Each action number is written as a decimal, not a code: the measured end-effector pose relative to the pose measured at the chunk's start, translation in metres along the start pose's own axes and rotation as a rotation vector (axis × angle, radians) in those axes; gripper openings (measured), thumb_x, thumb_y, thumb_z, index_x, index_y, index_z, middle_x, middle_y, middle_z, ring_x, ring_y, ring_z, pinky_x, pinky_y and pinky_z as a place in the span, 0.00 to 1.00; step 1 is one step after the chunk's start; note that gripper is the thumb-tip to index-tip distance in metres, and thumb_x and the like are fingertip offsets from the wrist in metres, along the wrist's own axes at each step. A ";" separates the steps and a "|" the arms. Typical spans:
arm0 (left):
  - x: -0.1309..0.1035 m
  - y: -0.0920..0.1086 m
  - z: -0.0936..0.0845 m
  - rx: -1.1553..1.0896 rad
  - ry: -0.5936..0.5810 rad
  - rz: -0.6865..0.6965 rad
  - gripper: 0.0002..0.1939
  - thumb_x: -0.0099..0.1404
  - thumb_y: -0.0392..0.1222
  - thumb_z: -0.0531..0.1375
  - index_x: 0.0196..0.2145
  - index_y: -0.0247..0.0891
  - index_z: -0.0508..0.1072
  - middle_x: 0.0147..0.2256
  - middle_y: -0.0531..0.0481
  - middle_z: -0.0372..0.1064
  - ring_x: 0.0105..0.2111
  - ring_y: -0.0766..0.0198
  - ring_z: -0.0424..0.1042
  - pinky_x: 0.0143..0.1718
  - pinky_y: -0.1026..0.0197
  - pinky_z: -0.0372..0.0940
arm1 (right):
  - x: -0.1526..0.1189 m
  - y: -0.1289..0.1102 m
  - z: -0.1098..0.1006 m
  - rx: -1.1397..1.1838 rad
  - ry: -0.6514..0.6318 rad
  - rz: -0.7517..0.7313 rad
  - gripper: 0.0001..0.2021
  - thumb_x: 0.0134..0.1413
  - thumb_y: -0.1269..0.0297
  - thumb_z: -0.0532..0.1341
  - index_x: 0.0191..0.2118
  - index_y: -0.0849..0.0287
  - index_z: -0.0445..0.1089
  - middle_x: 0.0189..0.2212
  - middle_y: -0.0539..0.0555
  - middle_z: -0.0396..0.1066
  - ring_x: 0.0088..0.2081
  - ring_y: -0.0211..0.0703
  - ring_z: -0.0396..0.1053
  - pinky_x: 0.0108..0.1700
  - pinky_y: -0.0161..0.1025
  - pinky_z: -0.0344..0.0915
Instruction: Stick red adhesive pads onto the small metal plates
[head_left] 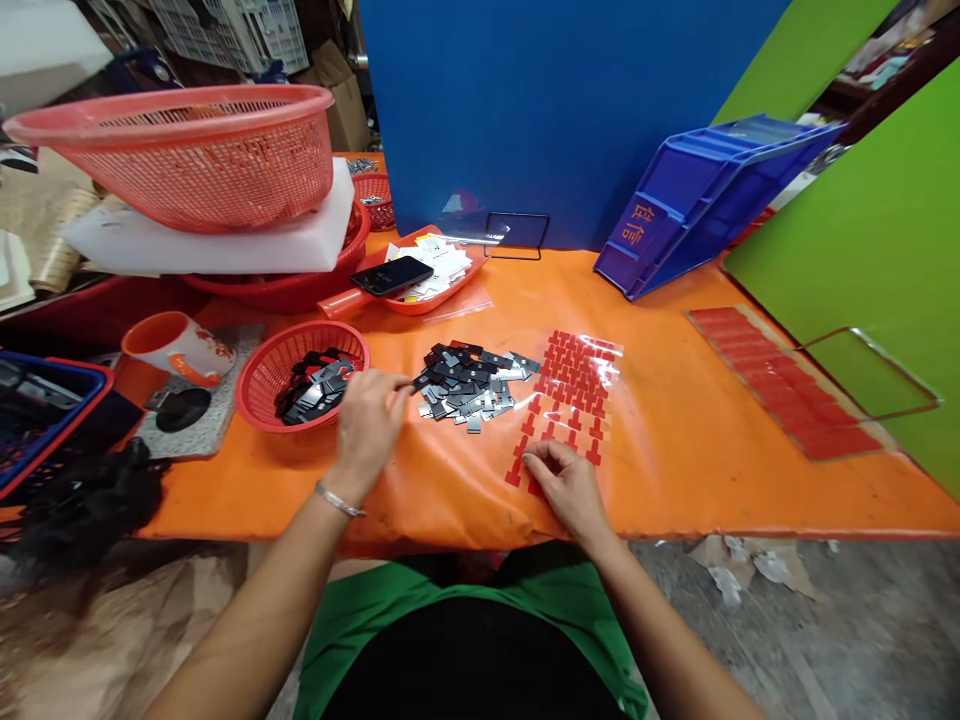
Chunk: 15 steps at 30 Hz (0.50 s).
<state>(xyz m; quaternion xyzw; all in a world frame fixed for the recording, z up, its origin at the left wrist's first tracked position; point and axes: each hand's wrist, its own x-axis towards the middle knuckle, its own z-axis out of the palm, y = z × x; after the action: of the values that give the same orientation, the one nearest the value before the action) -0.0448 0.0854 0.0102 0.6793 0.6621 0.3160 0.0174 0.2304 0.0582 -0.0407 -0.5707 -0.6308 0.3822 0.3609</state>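
My left hand (367, 425) is closed, with thumb and forefinger pinching a small dark flat piece (421, 382) at the left edge of a loose pile of black and silver flat pieces (469, 385). To the right of the pile lies a clear sheet bearing rows of red T-shaped stickers (577, 370). Over the near end of that sheet is my right hand (568, 488), thumb and fingertips pressed together at a red sticker. Whatever sits between those fingertips is too small to make out. A red basket (251, 385) with similar pieces stands left of my left hand.
Behind the pile, a red scoop (457, 290) holds white paper pieces and a phone (394, 275). A mug (180, 345) and a stacked pink basket (225, 170) stand left. A blue bin (652, 220) leans at back right, near another red sheet (780, 380).
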 end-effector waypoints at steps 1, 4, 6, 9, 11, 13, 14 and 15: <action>0.000 0.007 0.009 -0.029 -0.059 0.023 0.10 0.64 0.40 0.55 0.36 0.37 0.75 0.34 0.45 0.71 0.38 0.56 0.65 0.44 0.56 0.59 | -0.001 -0.003 0.000 -0.019 0.006 -0.027 0.08 0.53 0.60 0.59 0.29 0.58 0.70 0.26 0.53 0.71 0.27 0.42 0.67 0.30 0.37 0.63; 0.006 0.016 0.037 -0.035 -0.147 0.019 0.09 0.64 0.39 0.55 0.36 0.37 0.76 0.33 0.44 0.69 0.39 0.55 0.64 0.42 0.56 0.59 | -0.005 -0.010 -0.001 -0.082 0.024 -0.118 0.07 0.55 0.62 0.58 0.31 0.58 0.70 0.28 0.53 0.71 0.28 0.42 0.67 0.30 0.37 0.63; 0.016 0.017 0.053 -0.007 -0.161 0.001 0.10 0.64 0.39 0.55 0.38 0.37 0.76 0.34 0.43 0.68 0.39 0.54 0.64 0.42 0.56 0.59 | -0.007 -0.014 -0.001 -0.120 0.023 -0.166 0.07 0.56 0.64 0.57 0.31 0.57 0.70 0.28 0.53 0.71 0.29 0.42 0.67 0.30 0.37 0.63; 0.031 0.018 0.068 0.049 -0.184 0.011 0.12 0.63 0.40 0.57 0.42 0.38 0.75 0.38 0.42 0.67 0.41 0.54 0.62 0.44 0.55 0.59 | -0.008 -0.014 -0.002 -0.152 0.024 -0.200 0.07 0.57 0.65 0.56 0.32 0.57 0.70 0.29 0.53 0.71 0.30 0.42 0.68 0.32 0.37 0.63; 0.039 0.020 0.074 0.099 -0.211 0.028 0.13 0.62 0.43 0.58 0.43 0.38 0.75 0.40 0.42 0.66 0.42 0.53 0.61 0.45 0.55 0.59 | -0.008 -0.011 -0.003 -0.164 0.034 -0.197 0.07 0.57 0.66 0.55 0.32 0.58 0.69 0.29 0.53 0.71 0.31 0.42 0.68 0.33 0.37 0.63; 0.042 0.021 0.078 0.138 -0.241 0.033 0.14 0.62 0.45 0.59 0.43 0.38 0.75 0.41 0.42 0.66 0.42 0.52 0.61 0.44 0.54 0.58 | -0.008 -0.007 -0.004 -0.181 0.038 -0.184 0.06 0.56 0.67 0.55 0.31 0.58 0.69 0.29 0.53 0.70 0.31 0.42 0.68 0.33 0.37 0.63; 0.043 0.022 0.079 0.148 -0.254 0.033 0.13 0.62 0.45 0.59 0.42 0.39 0.75 0.41 0.42 0.66 0.42 0.52 0.61 0.44 0.54 0.58 | -0.008 -0.004 -0.004 -0.190 0.034 -0.175 0.06 0.56 0.67 0.55 0.31 0.58 0.69 0.28 0.53 0.70 0.31 0.43 0.67 0.33 0.37 0.62; 0.044 0.022 0.080 0.152 -0.262 0.034 0.13 0.62 0.46 0.58 0.41 0.39 0.75 0.41 0.42 0.67 0.42 0.52 0.61 0.44 0.53 0.58 | -0.008 -0.001 -0.004 -0.197 0.027 -0.166 0.06 0.56 0.68 0.55 0.30 0.58 0.68 0.28 0.53 0.70 0.30 0.43 0.67 0.33 0.37 0.62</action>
<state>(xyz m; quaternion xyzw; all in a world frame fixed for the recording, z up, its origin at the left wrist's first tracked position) 0.0075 0.1539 -0.0263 0.7253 0.6645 0.1736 0.0467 0.2344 0.0505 -0.0376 -0.5542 -0.7056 0.2795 0.3418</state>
